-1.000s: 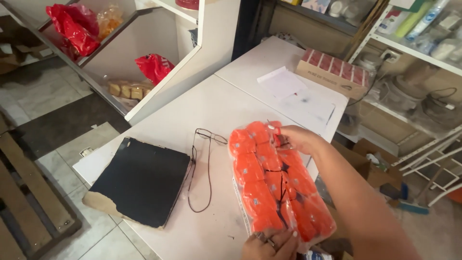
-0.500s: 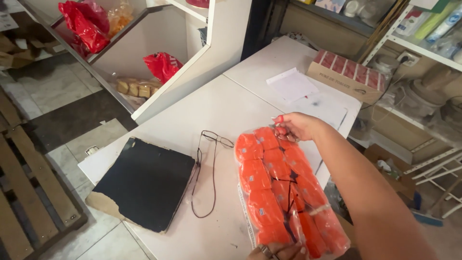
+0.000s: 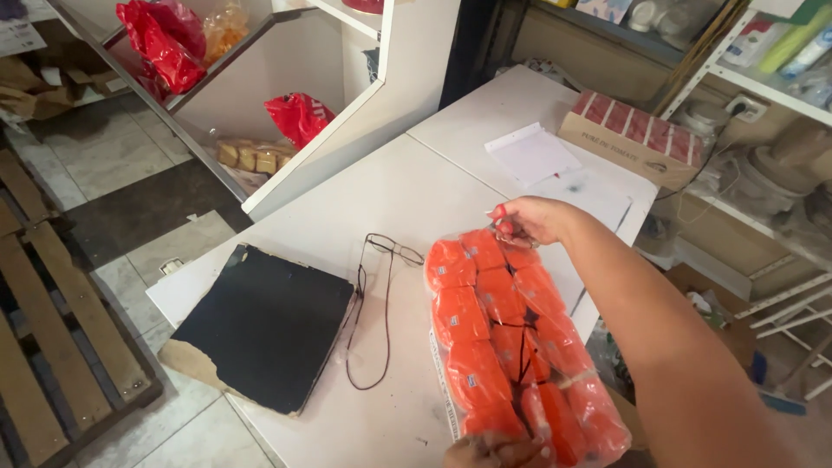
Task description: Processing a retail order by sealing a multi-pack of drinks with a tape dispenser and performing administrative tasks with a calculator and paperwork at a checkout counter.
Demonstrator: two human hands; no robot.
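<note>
At the bottom edge of the frame, the near end of a clear bag of orange packets (image 3: 511, 338) is pinched by the left hand (image 3: 498, 451), only partly seen. Its far end is gripped in the closed fingers of the right hand (image 3: 530, 220), right of centre. The bag is held over the white table (image 3: 416, 186), not yet set down. Glasses on a cord (image 3: 381, 286) and a black board (image 3: 264, 325) lie left; a red-topped carton (image 3: 637, 137) sits beyond.

Right hand (image 3: 530, 220): far end of the reach, fingers curled and pinched shut, knuckles facing left.
Right arm: bare, stretched diagonally from the near right corner toward the far left, wrist nearly straight.
Left hand (image 3: 501, 451): at the near edge, mostly cut off, fingertips curled in a grip.
</note>
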